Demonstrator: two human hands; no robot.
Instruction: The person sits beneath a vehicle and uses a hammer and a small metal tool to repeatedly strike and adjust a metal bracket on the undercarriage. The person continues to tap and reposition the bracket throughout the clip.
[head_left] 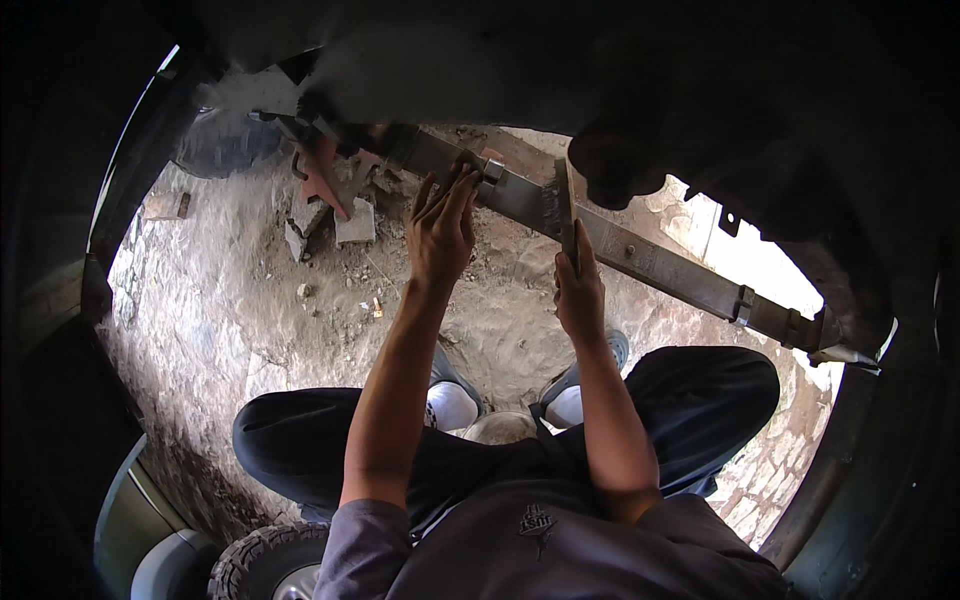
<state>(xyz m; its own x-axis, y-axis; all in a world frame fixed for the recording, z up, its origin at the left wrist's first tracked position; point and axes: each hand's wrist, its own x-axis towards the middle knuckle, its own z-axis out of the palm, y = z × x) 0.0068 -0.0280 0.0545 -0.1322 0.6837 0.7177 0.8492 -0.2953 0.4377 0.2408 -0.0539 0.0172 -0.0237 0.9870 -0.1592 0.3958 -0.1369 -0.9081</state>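
Note:
A long grey leaf spring [660, 262] slants from the upper left down to the right, with metal clamps around it. My left hand [440, 232] reaches up to its left half, fingers stretched out and resting on the bar beside a shiny clamp [491, 176]. Closed around the handle of a wire brush [568, 190] is my right hand [582, 292]. The brush stands nearly upright across the middle of the spring, its dark bristles facing left. Whether the bristles touch the metal I cannot tell.
Dark vehicle body surrounds the top and sides. A red metal stand [322, 172] and broken blocks [355, 222] sit under the spring's left end. A tyre [265, 560] lies at the lower left. Rubble is scattered over the dirt floor [240, 300].

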